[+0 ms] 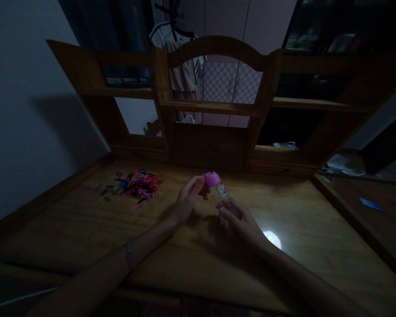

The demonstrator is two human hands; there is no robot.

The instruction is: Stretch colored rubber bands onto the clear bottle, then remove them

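Observation:
A clear bottle [218, 197] with a printed white label is tilted over the desk, its top leaning away to the left. My right hand [236, 216] is wrapped round the lower part of it. On its upper end sits a pink lid [213, 179], and the fingers of my left hand [188, 196] are closed against the lid's left side. Part of those fingertips is hidden by the lid. Left of my hands lies a loose pile of colourful hair ties [141, 185], mostly pink, with a few small clips [109, 188] at its left edge.
The wooden desk [171, 264] carries a shelf unit [211, 108] along its back. A wall [42, 97] borders the left side. On a lower surface to the right lies a blue flat packet [370, 204]. Clothes [185, 75] hang behind the shelf.

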